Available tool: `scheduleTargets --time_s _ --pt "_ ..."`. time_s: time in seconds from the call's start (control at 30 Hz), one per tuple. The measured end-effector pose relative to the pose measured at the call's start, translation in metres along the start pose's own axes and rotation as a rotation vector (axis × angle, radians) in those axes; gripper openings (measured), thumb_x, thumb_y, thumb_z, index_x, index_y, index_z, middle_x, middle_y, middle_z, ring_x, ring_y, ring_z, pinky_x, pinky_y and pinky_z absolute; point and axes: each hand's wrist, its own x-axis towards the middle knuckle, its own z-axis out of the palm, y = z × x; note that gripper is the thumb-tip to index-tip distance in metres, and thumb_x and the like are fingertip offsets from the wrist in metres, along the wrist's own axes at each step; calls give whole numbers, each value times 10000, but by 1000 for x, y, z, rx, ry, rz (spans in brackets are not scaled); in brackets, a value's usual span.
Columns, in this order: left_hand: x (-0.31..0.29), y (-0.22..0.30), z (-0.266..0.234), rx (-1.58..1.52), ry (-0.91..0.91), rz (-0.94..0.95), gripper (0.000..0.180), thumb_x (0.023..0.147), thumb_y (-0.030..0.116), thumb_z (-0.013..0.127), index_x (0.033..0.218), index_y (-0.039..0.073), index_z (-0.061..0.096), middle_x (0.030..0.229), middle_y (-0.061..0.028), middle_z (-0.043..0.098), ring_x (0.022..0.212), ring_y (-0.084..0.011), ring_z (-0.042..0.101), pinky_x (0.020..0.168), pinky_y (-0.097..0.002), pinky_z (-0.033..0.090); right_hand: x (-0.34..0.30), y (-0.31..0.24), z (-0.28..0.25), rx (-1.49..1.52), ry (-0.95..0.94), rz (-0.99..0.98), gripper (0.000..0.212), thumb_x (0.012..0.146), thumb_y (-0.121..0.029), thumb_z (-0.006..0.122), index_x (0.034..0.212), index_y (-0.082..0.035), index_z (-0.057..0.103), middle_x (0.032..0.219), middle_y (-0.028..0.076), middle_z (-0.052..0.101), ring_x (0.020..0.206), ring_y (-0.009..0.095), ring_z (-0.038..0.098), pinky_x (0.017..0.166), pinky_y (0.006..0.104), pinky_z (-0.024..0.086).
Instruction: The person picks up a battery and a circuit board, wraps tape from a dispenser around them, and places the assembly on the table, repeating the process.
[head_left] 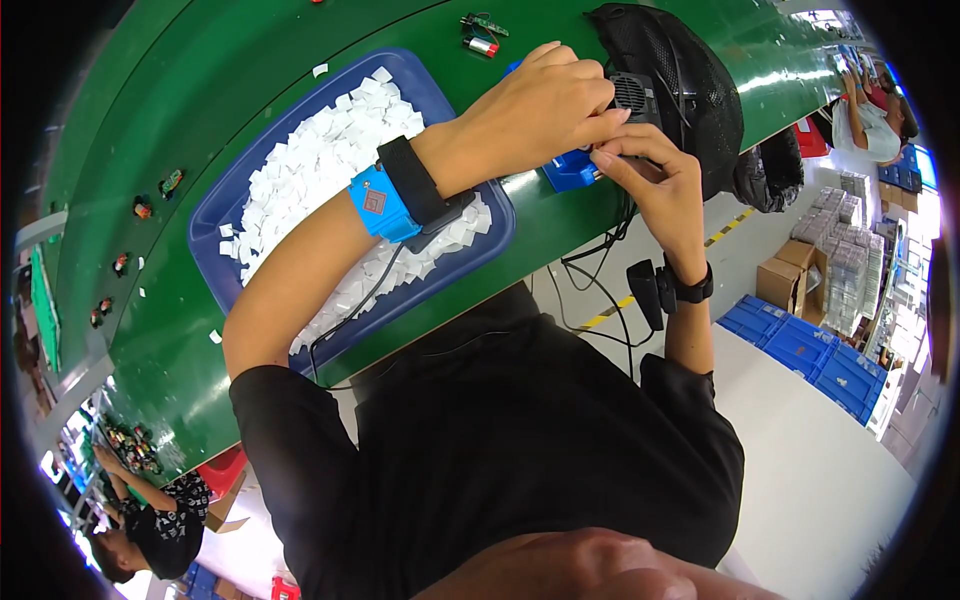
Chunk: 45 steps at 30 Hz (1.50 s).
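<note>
My left hand (550,105) reaches over a blue tray (215,290) heaped with small white square pieces (320,150). Its fingers are curled and pressed together in front of a black device with a round grille (632,95). Close beside it, my right hand (655,180) pinches thumb and forefinger together over a blue block-like fixture (570,172). The fingertips of both hands nearly meet there, and whatever sits between them is too small or hidden to name. A black strap and a blue band (385,208) circle my left wrist; a dark band (690,285) is on my right.
A black mesh bag (690,60) lies behind the device. Beyond the tray rests a circuit board with a small cylinder (482,45); similar parts (172,182) dot the green bench's left. Black cables (605,265) hang off the near edge. Co-workers (165,520) sit at both sides.
</note>
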Motion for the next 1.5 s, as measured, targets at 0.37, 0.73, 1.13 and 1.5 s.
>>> scheduleTargets --time_s 0.37,0.73,1.13,1.5 --pt "-1 0 -11 -94 -28 -35 378 900 416 702 973 56 613 915 -62 606 896 -245 591 790 -372 487 -9 6 -3 136 13 39 130 898 -33 733 1003 41 714 1238 81 566 1087 150 610 974 293 501" --pt "-1 0 -11 -87 -46 -89 547 849 494 759 1134 56 600 1094 -89 645 985 -246 658 831 -354 543 -22 -5 -3 168 33 26 109 893 -30 732 978 31 703 1196 49 510 1106 132 538 986 290 445" --pt "-2 -3 -16 -3 -100 -101 575 809 506 789 1128 65 605 1033 -99 697 997 -277 672 949 -401 498 -36 12 -12 238 -44 -31 109 922 -60 691 996 18 669 1226 66 456 1139 147 470 998 281 366" --pt "-1 -6 -8 -7 -75 -123 720 747 684 756 1043 46 606 920 -86 698 920 -275 673 977 -538 386 -55 40 -11 562 -79 27 123 981 -105 581 1034 6 589 1230 116 490 1153 224 545 958 457 522"
